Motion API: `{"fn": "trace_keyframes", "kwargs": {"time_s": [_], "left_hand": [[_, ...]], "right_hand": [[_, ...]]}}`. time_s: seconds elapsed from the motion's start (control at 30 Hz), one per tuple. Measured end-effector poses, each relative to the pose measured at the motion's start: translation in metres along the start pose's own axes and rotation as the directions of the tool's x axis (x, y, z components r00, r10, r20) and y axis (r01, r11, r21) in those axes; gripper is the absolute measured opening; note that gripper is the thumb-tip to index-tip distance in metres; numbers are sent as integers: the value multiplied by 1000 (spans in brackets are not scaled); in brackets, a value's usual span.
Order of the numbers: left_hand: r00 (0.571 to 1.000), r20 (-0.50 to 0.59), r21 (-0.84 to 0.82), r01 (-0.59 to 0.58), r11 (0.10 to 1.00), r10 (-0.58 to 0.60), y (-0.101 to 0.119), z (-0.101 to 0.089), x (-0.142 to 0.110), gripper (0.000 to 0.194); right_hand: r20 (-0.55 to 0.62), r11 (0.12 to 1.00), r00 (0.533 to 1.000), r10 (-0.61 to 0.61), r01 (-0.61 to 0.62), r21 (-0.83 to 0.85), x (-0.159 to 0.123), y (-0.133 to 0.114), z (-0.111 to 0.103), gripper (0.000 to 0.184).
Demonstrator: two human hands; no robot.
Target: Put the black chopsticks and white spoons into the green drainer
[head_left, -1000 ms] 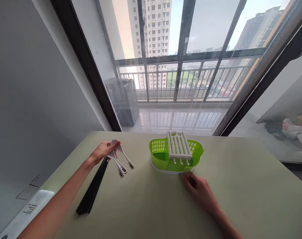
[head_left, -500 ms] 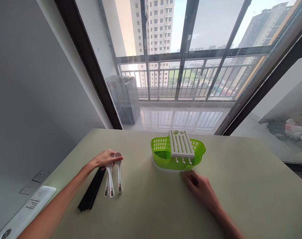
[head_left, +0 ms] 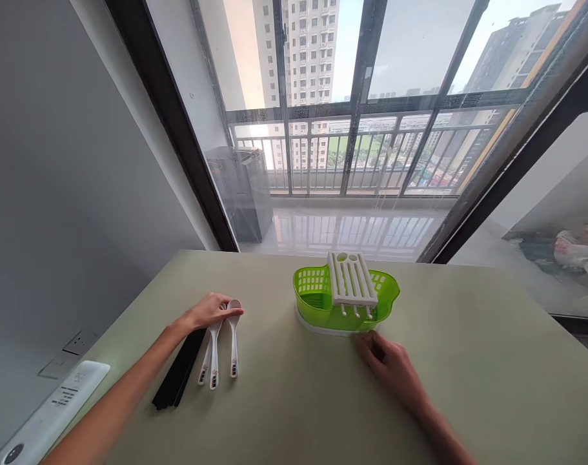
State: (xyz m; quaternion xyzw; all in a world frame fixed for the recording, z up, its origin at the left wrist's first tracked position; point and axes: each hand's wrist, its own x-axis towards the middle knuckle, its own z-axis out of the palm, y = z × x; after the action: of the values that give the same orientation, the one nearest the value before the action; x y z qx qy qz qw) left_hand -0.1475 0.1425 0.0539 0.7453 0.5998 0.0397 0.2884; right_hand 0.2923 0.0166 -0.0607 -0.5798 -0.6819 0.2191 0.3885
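My left hand (head_left: 211,312) is closed over the bowl ends of white spoons (head_left: 214,365), with thumb and fingers pinching around them. Two handles lie close together, and a third spoon (head_left: 233,345) stands apart on the right, its bowl by my thumb. Small dark and red marks show near the handle ends. Just left of the spoons, a bundle of black chopsticks (head_left: 177,374) lies on the table, its upper end under my left hand. My right hand (head_left: 388,361) rests curled on the table, knuckles against or close to the front base of a green basket (head_left: 317,316).
Across the basket sits a white slotted rack (head_left: 354,281) with small hooks at its front. The pale green table (head_left: 294,400) ends at a glass sliding door. A white power strip or panel (head_left: 61,403) is at the left edge, near a wall socket (head_left: 78,342).
My left hand has shifted slightly right with the spoons, and the two left handles have swung a little. My right hand and the basket stay nearly where they were.
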Motion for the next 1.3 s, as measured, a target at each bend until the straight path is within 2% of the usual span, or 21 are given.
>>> {"fn": "trace_keyframes", "kwargs": {"time_s": [0.23,0.53,0.87,1.1,1.3], "left_hand": [[999,-30,22,-33,999,33,-1,6,-1,57],[993,-98,192,-38,981,58,-12,16,4,58],[993,-100,358,-18,933,58,1,15,-4,62],[983,-130,550,-36,834,128,1,22,-7,57],[971,-164,612,-40,790,176,1,23,-8,61]], "right_hand": [[3,1000,1000,-11,11,-5,0,2,1,43],[15,1000,1000,-7,7,0,0,6,1,40],[19,1000,1000,1,-1,16,-1,5,1,35],[32,999,999,27,-28,26,-1,4,0,34],[27,1000,999,18,-18,22,-1,2,-1,34]]}}
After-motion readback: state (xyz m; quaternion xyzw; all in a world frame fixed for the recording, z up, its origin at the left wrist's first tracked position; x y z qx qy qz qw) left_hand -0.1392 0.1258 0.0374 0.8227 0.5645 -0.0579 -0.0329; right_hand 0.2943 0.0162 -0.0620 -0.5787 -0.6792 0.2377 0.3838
